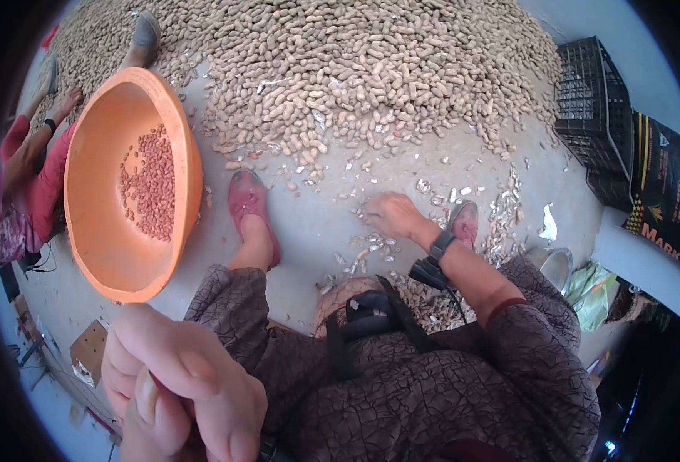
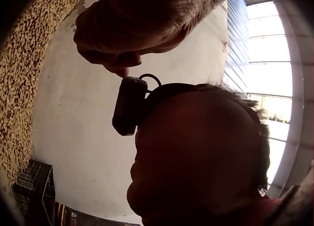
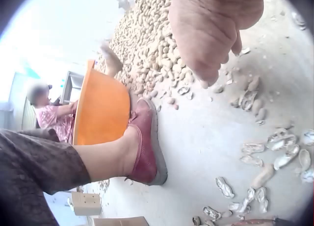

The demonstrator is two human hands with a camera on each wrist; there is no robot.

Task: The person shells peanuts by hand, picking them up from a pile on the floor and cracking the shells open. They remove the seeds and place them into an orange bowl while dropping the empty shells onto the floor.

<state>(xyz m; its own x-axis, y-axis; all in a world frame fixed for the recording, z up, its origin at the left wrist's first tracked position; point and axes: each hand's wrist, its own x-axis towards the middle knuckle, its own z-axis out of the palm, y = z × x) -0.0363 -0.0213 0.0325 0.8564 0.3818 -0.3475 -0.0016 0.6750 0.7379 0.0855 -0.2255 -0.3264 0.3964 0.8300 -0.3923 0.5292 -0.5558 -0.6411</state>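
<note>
Raised close to the head camera, my left hand [image 1: 178, 377] has its fingers curled in, with the thumb tucked against them and nothing showing in its grasp. The left wrist view has that hand [image 2: 132, 25] dark against the light, a fingertip right at the small black device [image 2: 128, 106] worn on the head. Low over the floor between my feet is my right hand [image 1: 394, 215], its fingers loosely bent with no object showing in them. Broken peanut shells [image 1: 375, 246] lie scattered around it. In the right wrist view, several shells [image 3: 282, 142] are on the floor beneath this hand [image 3: 216, 34].
Unshelled peanuts [image 1: 355, 69] form a large heap ahead. An orange basin [image 1: 82, 177] with red kernels [image 1: 151, 185] stands tilted at the left, where another person [image 1: 36, 177] sits. Black crates [image 1: 594, 108], a printed sack [image 1: 663, 192] and a green bag [image 1: 590, 289] are at the right.
</note>
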